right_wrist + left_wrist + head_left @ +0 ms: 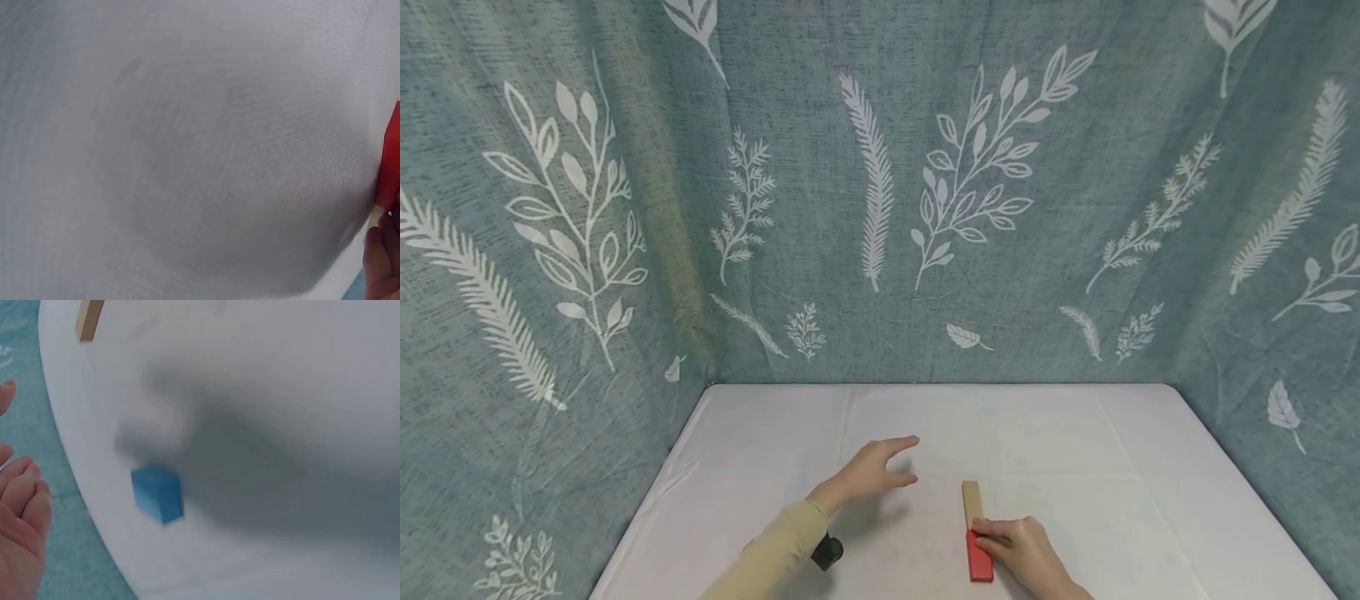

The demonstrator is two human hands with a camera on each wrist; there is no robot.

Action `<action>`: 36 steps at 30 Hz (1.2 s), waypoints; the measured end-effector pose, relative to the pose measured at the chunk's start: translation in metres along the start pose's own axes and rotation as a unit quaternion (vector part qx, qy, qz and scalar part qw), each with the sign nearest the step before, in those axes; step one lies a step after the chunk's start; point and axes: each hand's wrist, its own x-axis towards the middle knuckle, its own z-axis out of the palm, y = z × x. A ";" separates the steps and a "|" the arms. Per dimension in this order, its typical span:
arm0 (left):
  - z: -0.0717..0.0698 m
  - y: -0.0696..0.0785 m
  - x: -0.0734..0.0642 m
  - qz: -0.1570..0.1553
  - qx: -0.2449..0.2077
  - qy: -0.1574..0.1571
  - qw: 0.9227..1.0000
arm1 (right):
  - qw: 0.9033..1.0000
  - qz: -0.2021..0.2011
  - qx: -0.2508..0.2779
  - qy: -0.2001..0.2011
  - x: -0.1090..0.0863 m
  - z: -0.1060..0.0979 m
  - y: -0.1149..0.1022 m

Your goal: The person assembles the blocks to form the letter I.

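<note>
On the white table, a red block (980, 560) and a long natural-wood block (972, 502) lie end to end in one line. My right hand (1026, 550) pinches the red block close to where it meets the wooden one. The red block (389, 169) also shows at the right edge of the right wrist view, with my fingers beside it. My left hand (871, 470) hovers over the table to the left, thumb and fingers spread apart, holding nothing. A blue block (157, 494) rests on the table in the left wrist view; the head view does not show it.
A white cloth covers the table (1075, 450). A teal curtain (820, 167) with white leaf prints hangs behind it and on both sides. A black wrist camera (827, 552) sticks out from under the left sleeve (775, 546).
</note>
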 end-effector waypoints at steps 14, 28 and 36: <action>-0.021 -0.032 -0.017 -0.043 -0.002 0.045 0.998 | 1.000 -0.023 -0.009 0.015 -0.001 0.000 0.001; 0.014 -0.047 -0.038 -0.084 -0.019 0.145 0.986 | 1.000 -0.020 -0.012 0.011 -0.001 -0.001 0.000; 0.031 -0.055 -0.041 -0.097 -0.024 0.180 0.979 | 1.000 -0.011 -0.009 0.008 -0.001 -0.001 -0.001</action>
